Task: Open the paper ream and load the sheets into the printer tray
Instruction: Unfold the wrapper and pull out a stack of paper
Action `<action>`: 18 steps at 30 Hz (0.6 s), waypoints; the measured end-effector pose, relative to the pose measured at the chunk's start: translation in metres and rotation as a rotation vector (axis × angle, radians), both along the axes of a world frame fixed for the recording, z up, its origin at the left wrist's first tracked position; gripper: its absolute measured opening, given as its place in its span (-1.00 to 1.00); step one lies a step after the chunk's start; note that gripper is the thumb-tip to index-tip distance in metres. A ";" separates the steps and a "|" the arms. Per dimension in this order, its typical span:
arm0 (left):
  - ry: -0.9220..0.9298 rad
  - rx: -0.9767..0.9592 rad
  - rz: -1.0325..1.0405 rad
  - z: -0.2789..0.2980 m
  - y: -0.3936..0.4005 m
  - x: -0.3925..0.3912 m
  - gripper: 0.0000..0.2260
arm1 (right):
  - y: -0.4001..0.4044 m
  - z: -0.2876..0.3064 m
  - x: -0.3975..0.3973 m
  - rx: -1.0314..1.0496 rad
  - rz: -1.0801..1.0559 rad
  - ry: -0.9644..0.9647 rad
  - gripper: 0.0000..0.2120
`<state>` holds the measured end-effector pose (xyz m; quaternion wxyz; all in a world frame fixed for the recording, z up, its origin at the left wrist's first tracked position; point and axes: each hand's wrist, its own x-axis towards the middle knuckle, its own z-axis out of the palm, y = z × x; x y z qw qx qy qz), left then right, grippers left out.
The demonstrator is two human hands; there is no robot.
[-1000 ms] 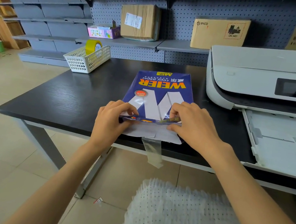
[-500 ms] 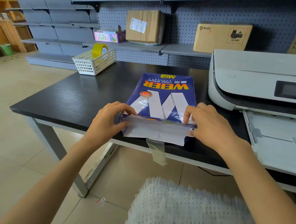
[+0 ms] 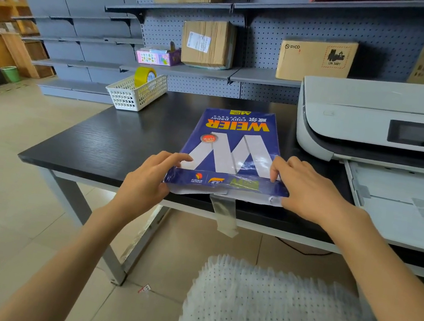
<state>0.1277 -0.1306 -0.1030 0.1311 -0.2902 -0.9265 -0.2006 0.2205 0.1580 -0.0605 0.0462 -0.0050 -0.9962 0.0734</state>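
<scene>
At the near tabletop (image 3: 102, 149) edge, left hand (image 3: 147, 181) and right hand (image 3: 307, 194) each pinch the ream (image 3: 232, 147) wrapper's loosened end flap. Advice: peel evenly, keep sheets squared. Printer tray (image 3: 400, 216) waits just right.

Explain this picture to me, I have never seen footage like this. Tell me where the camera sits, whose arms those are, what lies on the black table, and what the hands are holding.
There is no machine at work here. The camera is worn on a person's head and looks forward and down, so the two bare arms are that person's own.

On the black table lies a blue paper ream, still in its wrapper. The left hand grips the wrapper's near left corner; the right hand grips the near right corner. A strip of clear tape hangs from the near end over the table edge.

To the right stands a white printer with its empty paper tray pulled out. At the far left corner sits a white basket with a yellow tape roll.
</scene>
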 end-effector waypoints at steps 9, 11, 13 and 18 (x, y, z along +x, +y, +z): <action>0.140 0.044 -0.118 0.005 0.016 0.006 -0.81 | -0.006 0.010 0.004 0.006 0.184 0.073 -0.64; 0.247 0.010 -0.185 0.007 0.023 0.010 -0.86 | -0.015 0.012 0.003 -0.033 0.275 0.096 -0.70; 0.322 -0.078 -0.230 0.005 0.031 0.011 -0.86 | -0.024 0.009 0.001 -0.023 0.336 0.126 -0.79; 0.374 -0.077 -0.226 -0.008 0.042 0.012 -0.75 | -0.031 -0.012 -0.011 0.065 0.308 0.140 -0.63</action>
